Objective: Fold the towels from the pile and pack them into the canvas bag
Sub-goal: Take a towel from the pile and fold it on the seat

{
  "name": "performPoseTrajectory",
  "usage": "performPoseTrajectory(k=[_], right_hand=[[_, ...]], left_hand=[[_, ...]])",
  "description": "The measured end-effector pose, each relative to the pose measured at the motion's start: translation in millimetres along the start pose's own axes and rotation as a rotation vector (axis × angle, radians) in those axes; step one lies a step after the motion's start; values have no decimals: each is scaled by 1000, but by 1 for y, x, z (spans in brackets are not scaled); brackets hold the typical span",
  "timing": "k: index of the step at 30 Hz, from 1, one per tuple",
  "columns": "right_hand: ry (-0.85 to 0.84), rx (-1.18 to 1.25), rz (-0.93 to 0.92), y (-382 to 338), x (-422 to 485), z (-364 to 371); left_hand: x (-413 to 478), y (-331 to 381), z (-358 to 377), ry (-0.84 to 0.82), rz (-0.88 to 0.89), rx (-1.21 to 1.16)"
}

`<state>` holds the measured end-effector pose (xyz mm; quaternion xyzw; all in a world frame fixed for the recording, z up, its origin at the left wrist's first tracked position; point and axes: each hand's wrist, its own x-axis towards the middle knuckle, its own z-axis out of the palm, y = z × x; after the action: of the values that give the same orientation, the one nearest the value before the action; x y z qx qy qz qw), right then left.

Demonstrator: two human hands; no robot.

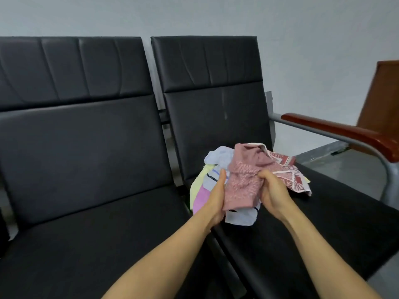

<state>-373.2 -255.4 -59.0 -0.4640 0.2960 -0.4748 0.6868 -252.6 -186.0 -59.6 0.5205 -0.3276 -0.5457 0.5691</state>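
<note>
A pile of towels [218, 162] lies on the right black seat [323, 208]. On top is a crumpled pink fluffy towel [241, 180]. My left hand [217, 197] holds its left edge, thumb up along the cloth. My right hand [273, 190] grips its right side with curled fingers. Under it lie a light blue towel [219, 157], a red-and-white patterned towel [289, 173], a yellow one [199, 180] and a pale purple one [201, 200]. No canvas bag is in view.
The left black seat [86, 212] adjoins the right one, with a narrow gap between them. A wooden armrest [345, 132] on a grey metal frame bounds the right side. Brown wooden furniture [382, 93] stands at the far right against the grey wall.
</note>
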Motion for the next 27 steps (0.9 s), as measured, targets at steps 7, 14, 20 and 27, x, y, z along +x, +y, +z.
performPoseTrajectory(k=[7,14,20,27], right_hand=[[218,97,116,18,-38,10],[154,334,229,-18,-53,73],[-211,-124,102,-29,-87,210],[-601,-875,191,-6,-138,310]], left_hand=[[-37,43,-2,42,-50,-226],[-130,67,-76,-69,-43,-21],[-210,69,-163,258,46,-67],[-269,55,-251,846,-71,1097]])
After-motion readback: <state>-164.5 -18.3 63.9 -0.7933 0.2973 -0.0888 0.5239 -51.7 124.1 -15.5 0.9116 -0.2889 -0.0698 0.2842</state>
